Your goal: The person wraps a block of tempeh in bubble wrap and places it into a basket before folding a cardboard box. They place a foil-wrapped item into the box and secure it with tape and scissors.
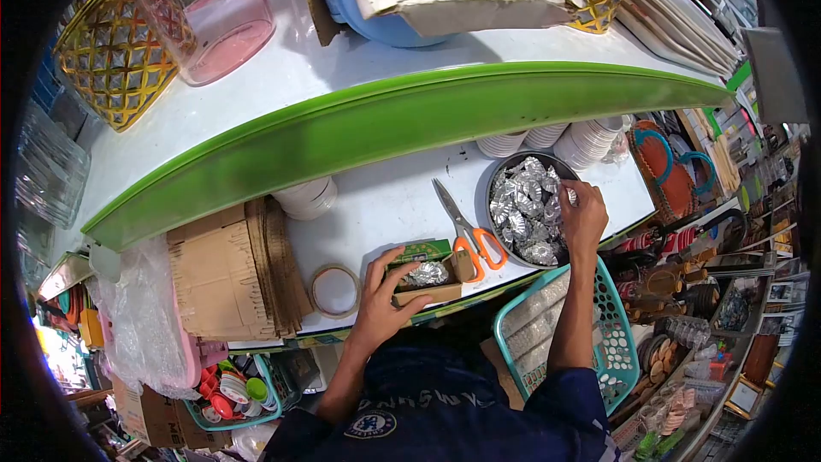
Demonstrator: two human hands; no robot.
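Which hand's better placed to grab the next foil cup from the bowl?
Right hand: its fingers are already in the bowl on the foil cups. Left hand is holding the small box.

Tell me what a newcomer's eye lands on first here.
First the bright green shelf edge sweeping across the middle. Below it, the right hand reaches into a dark bowl heaped with shiny foil cups, orange-handled scissors lying beside it. The left hand grips a small box holding foil.
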